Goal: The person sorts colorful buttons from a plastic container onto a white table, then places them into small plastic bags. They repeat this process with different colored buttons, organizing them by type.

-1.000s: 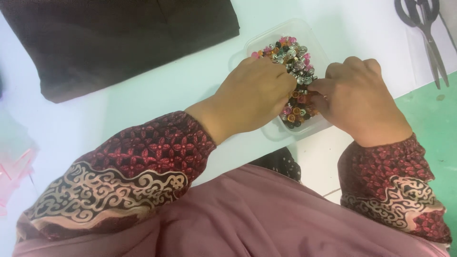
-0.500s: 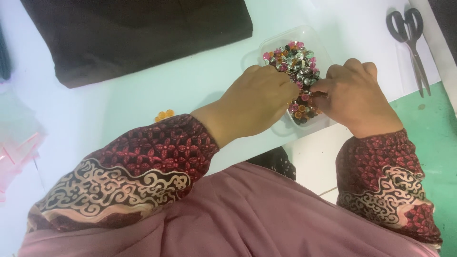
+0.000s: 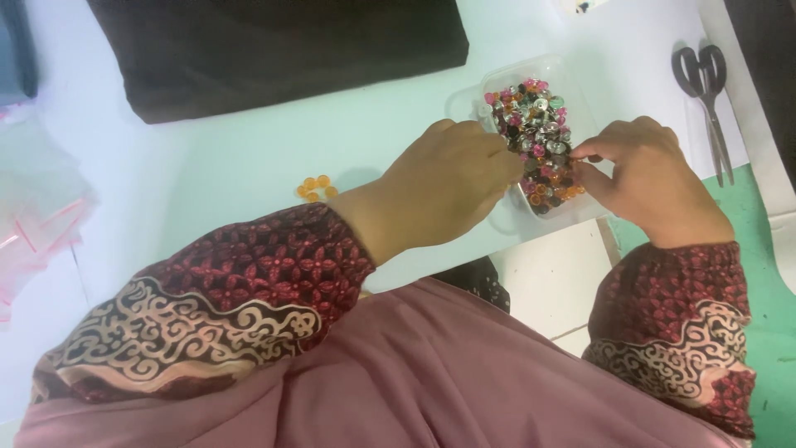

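Note:
A clear plastic tray (image 3: 572, 91) near the table's front edge holds several small pink, orange and silver beads (image 3: 535, 124). My left hand (image 3: 444, 195) rests knuckles-up at the tray's left side, its fingertips in the beads. On the tray's right side, my right hand (image 3: 651, 178) pinches at the beads with thumb and forefinger. Whether either hand holds a bead is hidden by the fingers. A few orange beads (image 3: 315, 189) lie loose on the table left of my left hand.
A dark folded cloth (image 3: 274, 50) lies at the back of the pale table (image 3: 207, 166). Black scissors (image 3: 705, 99) lie to the right on white paper. Clear plastic bags with red strips (image 3: 33, 216) sit at the left edge. A green mat (image 3: 771, 274) lies at right.
My hands have drawn slightly apart, uncovering more of the beads in the tray. The view has shifted, bringing the loose orange beads and scissors more into view.

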